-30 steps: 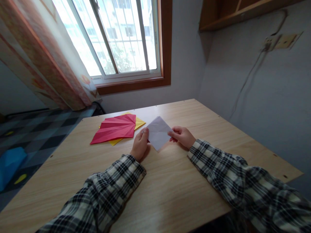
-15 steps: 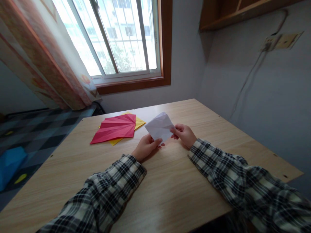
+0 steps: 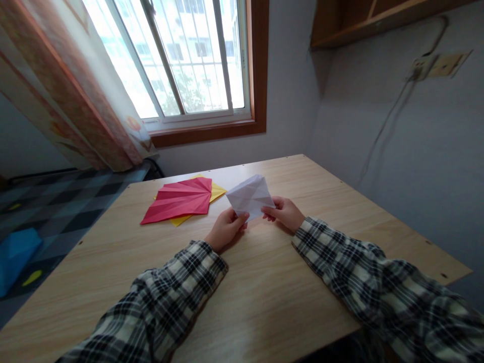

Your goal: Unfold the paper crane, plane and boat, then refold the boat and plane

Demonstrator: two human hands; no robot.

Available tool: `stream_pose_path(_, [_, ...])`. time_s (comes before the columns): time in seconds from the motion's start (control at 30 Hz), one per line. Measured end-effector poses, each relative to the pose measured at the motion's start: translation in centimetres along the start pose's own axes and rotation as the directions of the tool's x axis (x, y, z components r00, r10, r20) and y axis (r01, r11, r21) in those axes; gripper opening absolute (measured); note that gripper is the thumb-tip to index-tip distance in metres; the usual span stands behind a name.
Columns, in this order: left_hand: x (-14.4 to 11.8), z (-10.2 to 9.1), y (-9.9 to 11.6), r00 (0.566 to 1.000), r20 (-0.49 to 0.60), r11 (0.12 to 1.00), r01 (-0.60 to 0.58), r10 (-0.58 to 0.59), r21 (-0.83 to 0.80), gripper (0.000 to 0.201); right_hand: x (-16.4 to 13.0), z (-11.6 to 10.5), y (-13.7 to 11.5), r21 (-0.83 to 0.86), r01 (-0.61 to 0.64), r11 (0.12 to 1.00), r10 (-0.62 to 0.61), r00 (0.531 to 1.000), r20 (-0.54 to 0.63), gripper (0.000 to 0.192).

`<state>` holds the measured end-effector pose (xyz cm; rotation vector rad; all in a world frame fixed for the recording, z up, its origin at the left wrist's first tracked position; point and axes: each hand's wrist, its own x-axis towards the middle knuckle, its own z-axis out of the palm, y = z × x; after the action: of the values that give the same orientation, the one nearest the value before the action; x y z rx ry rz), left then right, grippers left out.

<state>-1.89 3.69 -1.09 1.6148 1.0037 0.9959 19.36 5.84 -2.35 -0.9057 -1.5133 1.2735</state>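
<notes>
- A light wooden table point(image 3: 264, 302) fills the near and middle of the scene, with its far edge towards the window point(image 3: 189, 60) and a patterned curtain point(image 3: 56, 96) at far left.
- A creased red paper point(image 3: 179, 200) lies flat on the table's far left part, on top of a yellow paper point(image 3: 217, 191) that shows at its right edge.
- A folded white paper point(image 3: 250, 196) is held up just above the table's middle, right of the red paper.
- The left hand point(image 3: 226, 229) pinches the white paper's near left corner between thumb and fingers.
- The right hand point(image 3: 286, 213) grips its right edge with the fingertips.
</notes>
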Motion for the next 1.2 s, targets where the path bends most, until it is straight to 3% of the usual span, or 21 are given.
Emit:
stream_pose_path(0.27, [0.09,-0.12,-0.02,0.993,-0.115,0.999,-0.02,0.025,0.045,0.034,-0.02,0.11,0.3,0.007,-0.005,1.0,0.005,1.0,0.022,0.041])
stream_pose_path(0.5, [0.19,-0.23,0.21,0.986,-0.166,0.998,-0.002,-0.008,-0.056,0.037,-0.14,0.05,0.0,-0.046,-0.005,0.999,0.008,0.998,0.058,0.04])
stream_pose_path(0.9, [0.2,-0.16,0.08,0.982,-0.19,1.0,-0.021,0.018,-0.01,0.036,0.1,0.03,0.43,0.0,-0.012,1.0,0.012,0.999,0.033,0.039])
stream_pose_path(1.2, [-0.12,-0.03,-0.08,0.994,-0.104,0.999,-0.012,0.016,0.038,0.034,0.09,-0.25,0.3,0.002,-0.025,1.0,0.025,1.0,0.005,0.042])
